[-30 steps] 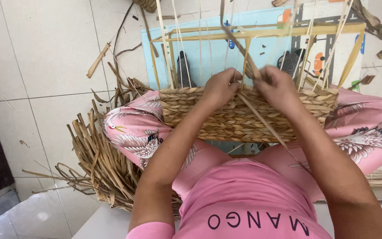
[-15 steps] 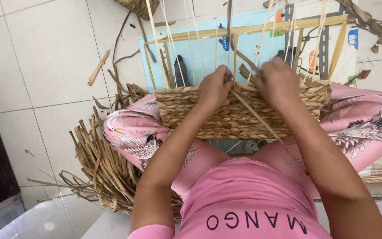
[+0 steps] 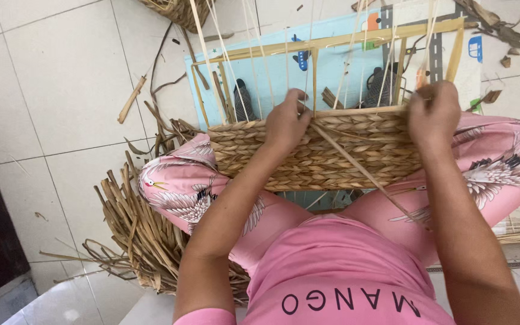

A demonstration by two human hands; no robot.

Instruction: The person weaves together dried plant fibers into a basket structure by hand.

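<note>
Hands now spread apart, left hand [image 3: 287, 123] pinching woven basket [image 3: 320, 150] rim, right hand [image 3: 433, 113] gripping strand [image 3: 362, 168].

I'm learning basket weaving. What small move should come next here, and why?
Probably draw the loose strand taut with the right hand: it runs slack and slanting across the woven wall, while the left hand pins its upper end at the rim.

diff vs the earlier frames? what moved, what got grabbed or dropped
The right hand moved outward along the top edge of the woven basket, away from the left hand; a second ago the two sat close together at the middle. A long straw strand now runs slanting across the weave below the hands. The left hand stayed at the rim. The basket stayed on the lap, and the loose straw pile is unchanged.
</note>
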